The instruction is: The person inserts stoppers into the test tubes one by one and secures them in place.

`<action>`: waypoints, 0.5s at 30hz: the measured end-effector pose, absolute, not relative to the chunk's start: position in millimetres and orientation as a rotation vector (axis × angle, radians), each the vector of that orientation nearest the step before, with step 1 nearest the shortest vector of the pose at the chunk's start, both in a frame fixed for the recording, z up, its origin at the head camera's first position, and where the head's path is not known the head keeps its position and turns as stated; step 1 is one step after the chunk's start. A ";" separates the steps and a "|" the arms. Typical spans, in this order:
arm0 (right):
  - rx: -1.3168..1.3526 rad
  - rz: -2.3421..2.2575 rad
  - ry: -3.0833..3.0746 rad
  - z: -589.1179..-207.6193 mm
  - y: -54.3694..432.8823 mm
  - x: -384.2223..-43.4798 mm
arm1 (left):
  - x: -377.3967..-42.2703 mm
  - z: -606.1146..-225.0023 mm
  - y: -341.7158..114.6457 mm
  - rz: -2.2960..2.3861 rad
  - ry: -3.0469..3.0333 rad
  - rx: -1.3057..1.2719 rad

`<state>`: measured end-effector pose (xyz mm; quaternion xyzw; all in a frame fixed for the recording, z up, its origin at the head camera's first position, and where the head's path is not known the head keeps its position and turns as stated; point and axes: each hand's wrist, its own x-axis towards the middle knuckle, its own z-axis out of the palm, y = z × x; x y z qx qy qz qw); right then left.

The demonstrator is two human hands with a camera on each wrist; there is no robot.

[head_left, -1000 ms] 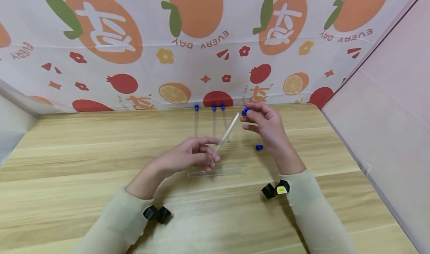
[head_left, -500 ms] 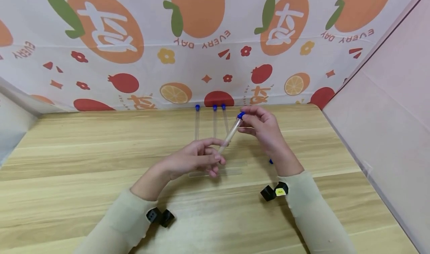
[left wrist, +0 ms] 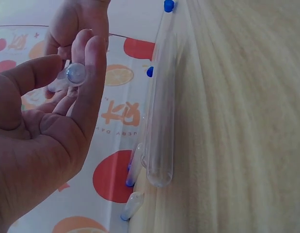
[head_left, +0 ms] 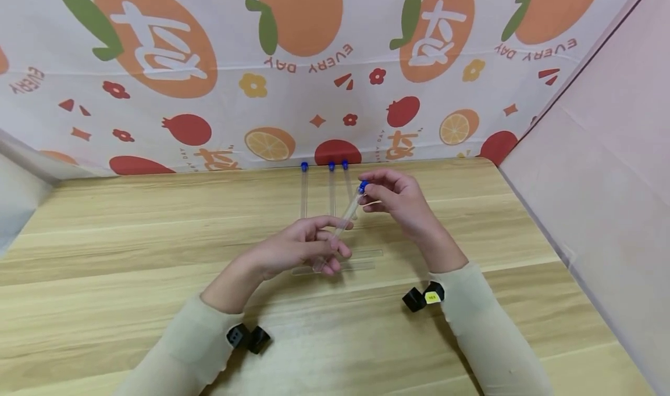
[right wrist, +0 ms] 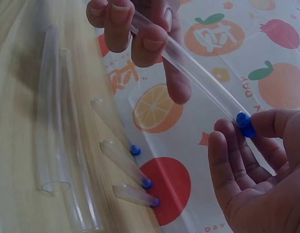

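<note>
My left hand (head_left: 298, 245) holds a clear test tube (head_left: 349, 211) near its rounded lower end, between thumb and fingers. The tube slants up to the right; its rounded end (left wrist: 75, 74) faces the left wrist camera. At the tube's mouth, my right hand (head_left: 403, 201) pinches a blue cap (right wrist: 244, 124) between thumb and fingers, and the cap sits in the opening. Below my left hand, two uncapped tubes lie side by side on the table, the upper tube (head_left: 367, 253) and the lower tube (head_left: 361, 266), both partly hidden by that hand.
Along the back edge lie three tubes with blue caps: a left one (head_left: 305, 192), a middle one (head_left: 332, 189) and a right one (head_left: 346, 178). A loose blue cap (left wrist: 169, 6) shows in the left wrist view. A fruit-print cloth (head_left: 293, 111) hangs behind the wooden table (head_left: 131, 256).
My right hand has brought the blue cap left and down onto the tube's mouth. The loose cap on the table has become hidden behind my right arm in the head view.
</note>
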<state>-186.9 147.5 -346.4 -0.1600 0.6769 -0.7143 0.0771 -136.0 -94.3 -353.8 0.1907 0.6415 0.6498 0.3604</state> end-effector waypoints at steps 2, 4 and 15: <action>-0.484 -2.122 2.039 -346.4 146.2 -187.4 | -136.3 -353.9 -94.0 1.681 1.651 0.484; -0.478 -2.115 2.046 -346.8 145.6 -187.8 | -136.6 -354.2 -93.4 1.685 1.650 0.479; -0.481 -2.117 2.027 -346.9 143.9 -186.8 | -138.0 -357.0 -93.0 1.715 1.626 0.449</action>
